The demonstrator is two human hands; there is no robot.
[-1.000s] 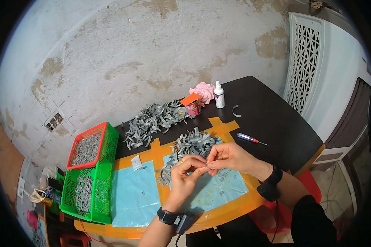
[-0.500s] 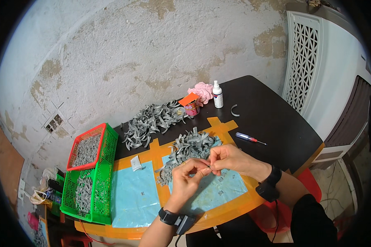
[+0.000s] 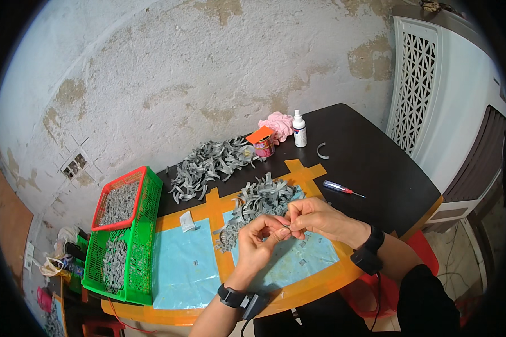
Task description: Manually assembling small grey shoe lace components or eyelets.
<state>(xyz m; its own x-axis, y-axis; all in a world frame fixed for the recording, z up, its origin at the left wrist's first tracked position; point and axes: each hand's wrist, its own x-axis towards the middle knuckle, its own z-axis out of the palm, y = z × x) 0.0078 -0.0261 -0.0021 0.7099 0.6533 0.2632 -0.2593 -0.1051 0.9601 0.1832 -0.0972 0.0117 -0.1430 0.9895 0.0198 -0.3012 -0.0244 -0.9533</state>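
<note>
Above the blue sheet [image 3: 278, 276], at five o'clock from the pile of grey strips [image 3: 266, 195], the left hand [image 3: 257, 242] and right hand [image 3: 325, 219] meet, each with thumb and fingertips pinching a small piece [image 3: 289, 227], largely covered, its exact shape not determinable. In this inspector's judgement, sound practice is to brace the piece in the left fingertips, apply short, measured pressure with the right, and work low over the sheet, clear of the screwdriver [image 3: 337, 187] at two o'clock.

The strips [image 3: 267, 196] are grey, the sheets [image 3: 183, 269] pale blue, the latticed basket [image 3: 145, 224] green (the tray [image 3: 112, 227] red).
</note>
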